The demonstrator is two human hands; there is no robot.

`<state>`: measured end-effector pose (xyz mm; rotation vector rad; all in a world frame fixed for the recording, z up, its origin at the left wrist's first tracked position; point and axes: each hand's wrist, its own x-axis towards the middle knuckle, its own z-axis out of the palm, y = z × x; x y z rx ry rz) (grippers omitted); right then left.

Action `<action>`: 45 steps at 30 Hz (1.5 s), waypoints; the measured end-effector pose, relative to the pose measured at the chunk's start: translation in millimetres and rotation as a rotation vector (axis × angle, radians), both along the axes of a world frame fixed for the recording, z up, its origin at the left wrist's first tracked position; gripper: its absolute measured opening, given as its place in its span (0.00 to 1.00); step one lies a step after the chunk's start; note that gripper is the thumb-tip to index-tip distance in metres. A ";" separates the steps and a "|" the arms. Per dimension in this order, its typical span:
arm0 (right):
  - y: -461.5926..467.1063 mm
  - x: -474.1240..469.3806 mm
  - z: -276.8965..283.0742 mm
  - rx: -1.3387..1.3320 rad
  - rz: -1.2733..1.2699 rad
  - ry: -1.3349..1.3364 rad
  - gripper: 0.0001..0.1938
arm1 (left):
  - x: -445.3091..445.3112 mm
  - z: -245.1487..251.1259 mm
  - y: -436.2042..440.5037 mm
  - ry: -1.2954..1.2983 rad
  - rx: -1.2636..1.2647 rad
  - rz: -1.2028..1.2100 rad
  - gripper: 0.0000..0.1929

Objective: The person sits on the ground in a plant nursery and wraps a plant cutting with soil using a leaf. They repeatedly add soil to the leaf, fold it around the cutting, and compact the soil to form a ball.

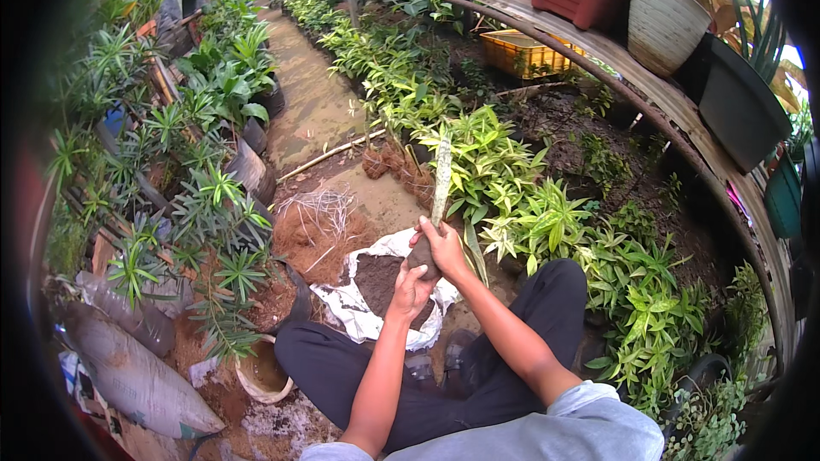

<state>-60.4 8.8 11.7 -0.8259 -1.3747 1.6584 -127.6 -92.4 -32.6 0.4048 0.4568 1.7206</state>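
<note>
Both hands grip a ball of dark soil (422, 257) packed around the base of an upright, pale mottled snake plant leaf (441, 173). My left hand (410, 289) cups the ball from below and the left. Around its top and right side wraps my right hand (445, 248), close to where the leaf comes out. Under the hands lies an open white sack (333, 301) with loose dark soil (378, 282) in it. The leaf's lower end is hidden inside the ball.
Brown coconut fibre (298, 240) with a tangle of pale string (327, 205) lies beyond the sack. Fibre-wrapped root balls (410, 173) stand near leafy plants (493, 160). A round pot of water (262, 371) is by my left knee. Large planters (669, 22) line a bench on the right.
</note>
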 end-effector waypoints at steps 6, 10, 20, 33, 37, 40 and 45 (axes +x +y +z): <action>5.1 -4.4 -12.1 -0.037 -0.074 -0.083 0.21 | 4.5 4.5 -3.0 -0.132 -0.018 -0.024 0.30; 1.4 -2.1 -4.6 0.011 -0.059 -0.259 0.23 | -0.6 -13.9 3.0 -0.033 -0.073 0.005 0.29; 4.0 1.6 -2.6 0.014 0.137 -0.205 0.26 | -4.0 0.9 -0.1 -0.259 -0.139 0.033 0.46; -33.1 -17.8 -28.5 0.092 0.144 -0.169 0.17 | -6.5 -2.7 -4.7 -0.498 -0.492 0.253 0.37; -19.3 -18.4 -18.8 -0.131 0.016 0.063 0.15 | -5.5 2.0 -3.8 -0.357 -0.253 0.235 0.23; -9.6 -13.5 -24.5 -0.195 0.008 0.121 0.14 | 0.9 2.3 1.5 -0.197 -0.214 0.227 0.18; -7.9 -10.2 -19.0 -0.242 -0.019 0.148 0.14 | 2.9 -2.5 4.8 -0.218 -0.119 0.214 0.16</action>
